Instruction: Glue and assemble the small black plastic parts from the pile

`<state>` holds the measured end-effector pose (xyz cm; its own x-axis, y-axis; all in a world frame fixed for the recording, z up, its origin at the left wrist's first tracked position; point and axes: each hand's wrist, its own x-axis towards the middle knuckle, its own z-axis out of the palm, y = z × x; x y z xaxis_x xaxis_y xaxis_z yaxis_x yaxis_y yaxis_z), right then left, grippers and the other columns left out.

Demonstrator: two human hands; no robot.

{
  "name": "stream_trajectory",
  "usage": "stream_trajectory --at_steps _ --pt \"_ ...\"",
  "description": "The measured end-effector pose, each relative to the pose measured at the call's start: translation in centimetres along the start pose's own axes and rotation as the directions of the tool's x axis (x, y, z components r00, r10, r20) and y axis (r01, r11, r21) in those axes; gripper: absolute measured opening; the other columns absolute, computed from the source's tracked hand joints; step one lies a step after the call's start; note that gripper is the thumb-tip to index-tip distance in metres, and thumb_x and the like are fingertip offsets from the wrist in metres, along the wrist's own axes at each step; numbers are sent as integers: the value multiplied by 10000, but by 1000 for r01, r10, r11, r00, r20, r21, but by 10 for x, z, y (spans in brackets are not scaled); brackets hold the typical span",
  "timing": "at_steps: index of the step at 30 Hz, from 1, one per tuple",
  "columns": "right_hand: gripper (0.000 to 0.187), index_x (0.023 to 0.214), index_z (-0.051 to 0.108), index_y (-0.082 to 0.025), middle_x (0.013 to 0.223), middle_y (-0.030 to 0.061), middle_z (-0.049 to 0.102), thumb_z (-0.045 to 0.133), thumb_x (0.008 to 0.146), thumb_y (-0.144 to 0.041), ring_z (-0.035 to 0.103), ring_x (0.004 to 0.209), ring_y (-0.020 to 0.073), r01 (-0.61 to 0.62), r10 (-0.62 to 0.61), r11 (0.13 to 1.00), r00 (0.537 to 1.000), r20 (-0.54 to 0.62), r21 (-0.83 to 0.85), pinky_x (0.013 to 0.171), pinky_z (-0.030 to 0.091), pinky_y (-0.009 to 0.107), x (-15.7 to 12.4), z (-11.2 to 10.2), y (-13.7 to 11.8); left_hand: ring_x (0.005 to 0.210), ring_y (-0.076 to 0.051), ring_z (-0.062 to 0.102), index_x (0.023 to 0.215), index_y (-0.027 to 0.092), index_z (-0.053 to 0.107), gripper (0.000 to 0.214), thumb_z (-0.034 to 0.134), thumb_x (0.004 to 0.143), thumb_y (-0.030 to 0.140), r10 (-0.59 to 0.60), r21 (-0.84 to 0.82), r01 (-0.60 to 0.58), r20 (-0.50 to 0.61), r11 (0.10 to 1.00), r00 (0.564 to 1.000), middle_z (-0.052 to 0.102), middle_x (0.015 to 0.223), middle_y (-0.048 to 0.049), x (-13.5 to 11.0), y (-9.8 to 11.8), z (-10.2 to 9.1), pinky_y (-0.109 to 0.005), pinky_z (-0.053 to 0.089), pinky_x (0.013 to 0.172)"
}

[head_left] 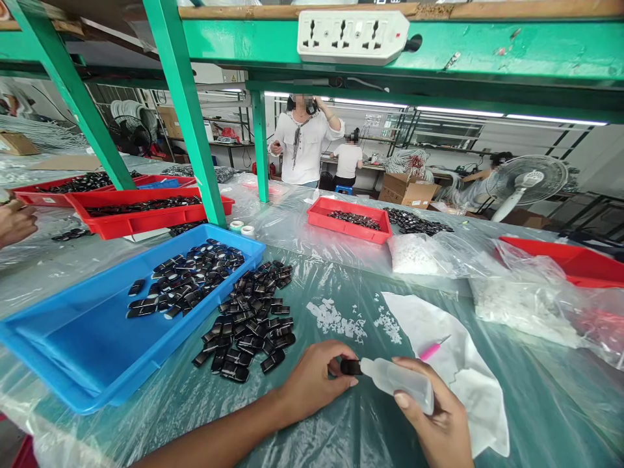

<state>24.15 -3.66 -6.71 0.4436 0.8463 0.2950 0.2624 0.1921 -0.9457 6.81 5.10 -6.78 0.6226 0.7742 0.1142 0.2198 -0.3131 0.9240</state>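
My left hand (319,377) pinches a small black plastic casing (350,367) between thumb and fingers, just above the table. In my right hand (433,416) is a translucent squeeze bottle (400,383), tilted so its nozzle meets the casing's right end. Left of my hands lies a loose pile of black casings (248,318). Beyond them are small white pieces (336,320) in two scattered heaps. A white cloth (448,331) lies at the right, with a pink-handled pointed tool (431,351) on it.
A blue tray (97,390) holding black casings stands at left. Red trays (312,221) and bags of white pieces (419,257) sit farther back. Green posts (188,117) carry a shelf with a power strip (351,36). Another person's hand (17,221) shows at far left; people are behind the table.
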Motion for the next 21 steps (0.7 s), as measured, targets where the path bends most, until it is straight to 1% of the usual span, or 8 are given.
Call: stream_trajectory --at_steps 6,12,16,21 --pt "313 919 663 -199 958 66 641 678 704 -426 576 872 213 -2 2 1000 1000 1 -16 757 459 256 0 -1 -1 759 -143 590 953 205 650 202 645 753 232 -9 10 9 4 1000 1000 643 911 -14 0 1 0 -215 453 677" --pt "312 909 661 -192 959 80 645 675 708 -430 585 886 228 17 -18 1000 1000 -21 -22 729 471 253 1 -3 -4 740 -142 619 973 216 653 229 646 748 253 -88 -13 88 -6 996 996 667 965 -1 0 5 -1 -202 442 632" --pt "301 907 669 -202 942 64 649 681 705 -424 593 856 210 23 -23 1000 1000 -20 -21 734 477 242 1 -2 -5 750 -147 625 980 213 654 229 635 755 247 -80 -34 80 7 996 997 670 948 -2 0 6 -1 -208 453 662" --pt "290 894 678 -213 931 54 657 680 700 -428 598 864 207 35 -36 999 999 -20 -38 736 479 236 1 0 -4 746 -151 624 986 228 661 229 633 761 257 -70 27 70 24 997 997 674 914 2 0 5 -1 -210 443 644"
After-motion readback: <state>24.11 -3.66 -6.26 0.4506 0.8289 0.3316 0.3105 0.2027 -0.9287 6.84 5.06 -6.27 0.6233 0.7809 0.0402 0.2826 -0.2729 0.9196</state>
